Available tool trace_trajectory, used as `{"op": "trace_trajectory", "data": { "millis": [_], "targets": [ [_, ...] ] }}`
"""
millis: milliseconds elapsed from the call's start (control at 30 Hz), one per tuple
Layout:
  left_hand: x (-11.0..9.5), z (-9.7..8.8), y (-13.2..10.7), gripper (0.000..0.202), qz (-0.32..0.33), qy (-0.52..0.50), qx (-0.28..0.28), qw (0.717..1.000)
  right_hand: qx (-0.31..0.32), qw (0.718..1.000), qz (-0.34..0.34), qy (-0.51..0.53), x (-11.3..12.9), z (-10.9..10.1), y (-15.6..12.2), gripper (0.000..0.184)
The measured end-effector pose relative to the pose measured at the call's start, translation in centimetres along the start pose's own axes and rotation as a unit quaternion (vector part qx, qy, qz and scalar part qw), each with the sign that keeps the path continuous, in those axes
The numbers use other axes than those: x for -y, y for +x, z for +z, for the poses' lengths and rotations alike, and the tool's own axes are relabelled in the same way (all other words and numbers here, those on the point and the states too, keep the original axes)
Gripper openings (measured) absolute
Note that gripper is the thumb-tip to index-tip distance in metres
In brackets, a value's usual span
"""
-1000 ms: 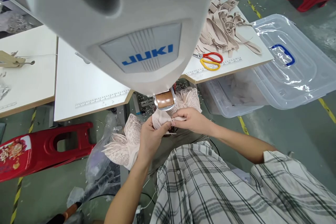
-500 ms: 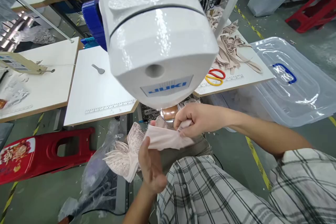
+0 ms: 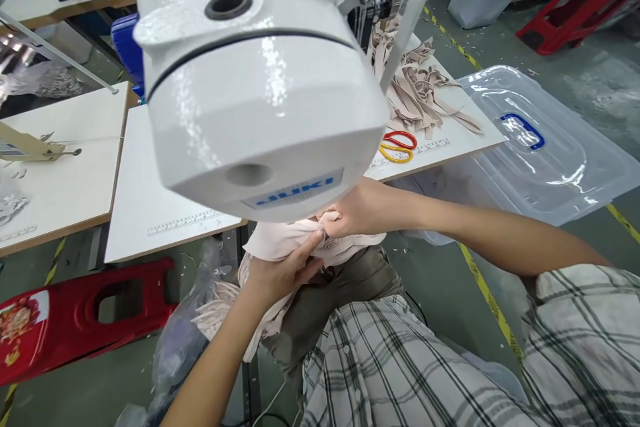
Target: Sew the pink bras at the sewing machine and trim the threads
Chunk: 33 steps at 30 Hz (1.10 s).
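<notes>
Both hands are at a pale pink fabric piece (image 3: 273,241), just under the head of a white JUKI sewing machine (image 3: 270,113). My left hand (image 3: 285,271) is closed on the fabric's lower edge, thumb and fingers pressed toward the right hand. My right hand (image 3: 353,210) grips a bunched fold of the same cloth, its fingertips partly hidden by the machine head. Lace-patterned pink layers (image 3: 217,310) hang below, behind my left forearm. The needle area is hidden beneath the machine head.
Red-and-yellow scissors (image 3: 399,147) lie on the right table beside a heap of beige fabric strips (image 3: 415,90). A lidded clear plastic box (image 3: 560,153) stands at the right. A red stool (image 3: 145,307) and a plastic bag (image 3: 185,340) are at the left.
My left hand has moved up from its spread pose and closed on the fabric. The cloth is now bunched between both hands, nearer the machine. The view has shifted.
</notes>
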<state>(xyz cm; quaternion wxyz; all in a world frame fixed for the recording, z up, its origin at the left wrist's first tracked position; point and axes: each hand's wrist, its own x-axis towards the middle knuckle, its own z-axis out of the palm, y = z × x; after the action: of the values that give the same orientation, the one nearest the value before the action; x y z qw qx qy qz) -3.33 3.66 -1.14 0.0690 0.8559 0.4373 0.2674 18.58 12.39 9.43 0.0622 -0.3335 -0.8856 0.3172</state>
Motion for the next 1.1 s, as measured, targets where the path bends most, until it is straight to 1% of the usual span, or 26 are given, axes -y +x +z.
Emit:
{"op": "trace_trajectory", "data": {
  "millis": [100, 167, 200, 300, 333, 367, 400, 467, 600, 667, 700, 767, 833, 900, 967, 1033, 1100],
  "targets": [
    [-0.2, -0.3, 0.3, 0.048, 0.039, 0.028, -0.028, 0.998, 0.001, 1.0, -0.002, -0.002, -0.5, 0.2, 0.0, 0.022],
    [-0.7, -0.6, 0.6, 0.052, 0.04, 0.036, -0.031, 0.998, -0.025, 0.999, -0.029, 0.012, -1.3, 0.8, -0.4, 0.013],
    [-1.1, -0.8, 0.8, 0.053, 0.037, 0.042, -0.028, 0.998, -0.053, 0.997, -0.047, 0.018, -1.7, 1.3, -0.7, 0.01],
    [-2.3, -1.4, 1.3, 0.051, 0.033, 0.069, -0.031, 0.997, -0.17, 0.982, -0.087, 0.01, -3.2, 3.0, -1.5, 0.018],
    [-2.6, -1.6, 1.5, 0.049, 0.032, 0.074, -0.034, 0.996, -0.2, 0.975, -0.094, 0.007, -3.5, 3.5, -1.7, 0.017],
    [-2.9, -1.7, 1.6, 0.048, 0.03, 0.077, -0.036, 0.996, -0.217, 0.971, -0.098, 0.01, -3.8, 3.9, -1.9, 0.018],
    [-3.1, -1.7, 1.8, 0.046, 0.027, 0.079, -0.037, 0.996, -0.221, 0.97, -0.097, 0.02, -4.0, 4.1, -2.0, 0.019],
    [-3.3, -1.7, 1.9, 0.045, 0.022, 0.082, -0.039, 0.996, -0.202, 0.975, -0.083, 0.044, -3.9, 4.1, -1.9, 0.019],
    [-3.3, -1.5, 2.0, 0.046, 0.024, 0.089, -0.036, 0.995, -0.166, 0.983, -0.057, 0.056, -3.3, 2.9, -1.6, 0.016],
    [-3.3, -1.5, 2.1, 0.045, 0.024, 0.094, -0.032, 0.995, -0.16, 0.984, -0.058, 0.055, -3.2, 2.8, -1.6, 0.016],
    [-3.3, -1.5, 2.2, 0.044, 0.023, 0.098, -0.031, 0.994, -0.167, 0.983, -0.062, 0.052, -3.3, 3.0, -1.6, 0.016],
    [-3.5, -1.7, 2.3, 0.042, 0.017, 0.103, -0.03, 0.994, -0.22, 0.971, -0.089, 0.031, -3.6, 3.9, -1.8, 0.017],
    [-3.8, -1.8, 2.3, 0.042, 0.013, 0.104, -0.027, 0.994, -0.288, 0.947, -0.139, -0.005, -4.0, 5.1, -2.1, 0.02],
    [-4.0, -2.1, 2.3, 0.043, 0.009, 0.098, -0.022, 0.995, -0.33, 0.926, -0.181, -0.042, -4.2, 6.0, -2.4, 0.021],
    [-4.0, -2.3, 2.1, 0.043, -0.003, 0.077, -0.016, 0.997, -0.343, 0.913, -0.205, -0.08, -4.3, 6.3, -2.6, 0.022],
    [-3.8, -2.6, 2.0, 0.043, -0.009, 0.052, -0.006, 0.999, -0.352, 0.903, -0.216, -0.119, -4.3, 6.2, -2.6, 0.024],
    [-3.5, -2.9, 1.9, 0.042, 0.007, 0.044, 0.009, 0.999, -0.349, 0.9, -0.215, -0.148, -4.2, 5.8, -2.6, 0.025]
  ]
}}
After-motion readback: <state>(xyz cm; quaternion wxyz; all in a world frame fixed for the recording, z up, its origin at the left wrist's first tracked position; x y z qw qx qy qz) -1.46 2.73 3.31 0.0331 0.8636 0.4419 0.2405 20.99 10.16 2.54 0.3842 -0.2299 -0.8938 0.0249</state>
